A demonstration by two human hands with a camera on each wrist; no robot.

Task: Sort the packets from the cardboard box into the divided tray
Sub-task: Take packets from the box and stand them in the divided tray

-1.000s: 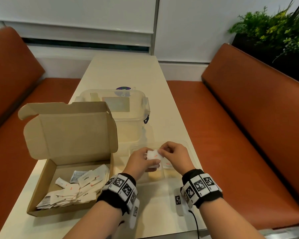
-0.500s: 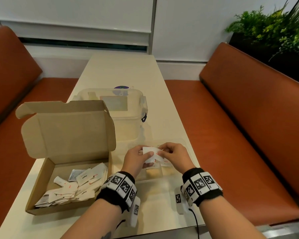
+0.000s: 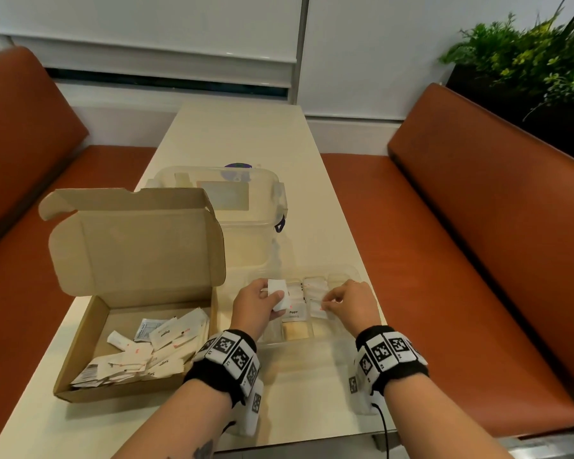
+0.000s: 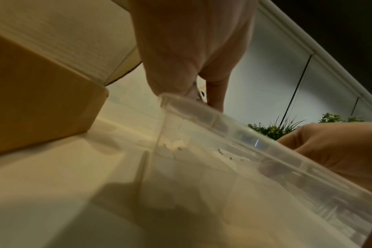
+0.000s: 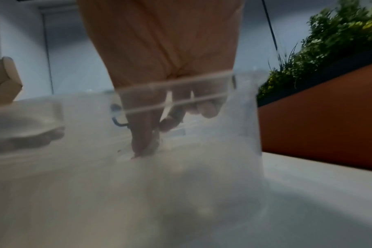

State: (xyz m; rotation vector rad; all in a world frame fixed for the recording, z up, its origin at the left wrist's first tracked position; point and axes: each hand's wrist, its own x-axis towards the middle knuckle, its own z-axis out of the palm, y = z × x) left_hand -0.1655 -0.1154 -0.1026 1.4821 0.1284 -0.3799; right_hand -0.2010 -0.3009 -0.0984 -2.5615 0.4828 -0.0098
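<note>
An open cardboard box [image 3: 80, 342] sits at the left of the table, with several white packets [image 3: 146, 352] piled inside. To its right lies the clear divided tray [image 3: 345, 270], with packets in its compartments. My left hand [image 3: 272, 298] hovers over the tray's left part and grips a small stack of white packets [image 3: 276, 290]. My right hand [image 3: 328, 303] reaches into a right-hand compartment, its fingertips pinching a white packet [image 3: 317, 311] with red print. In the right wrist view, the right hand [image 5: 151, 139] points down behind the tray wall [image 5: 181, 80], blurred.
A clear lidded storage tub [image 3: 246, 200] stands just behind the box and tray. Orange benches [image 3: 478, 226] run along both sides of the narrow table. A planter [image 3: 527, 61] sits at the back right. The table's near edge lies under my wrists.
Both hands met on the packets over the tray before. The right hand has since drawn apart to the right and down into a compartment with one packet. The left still grips the rest.
</note>
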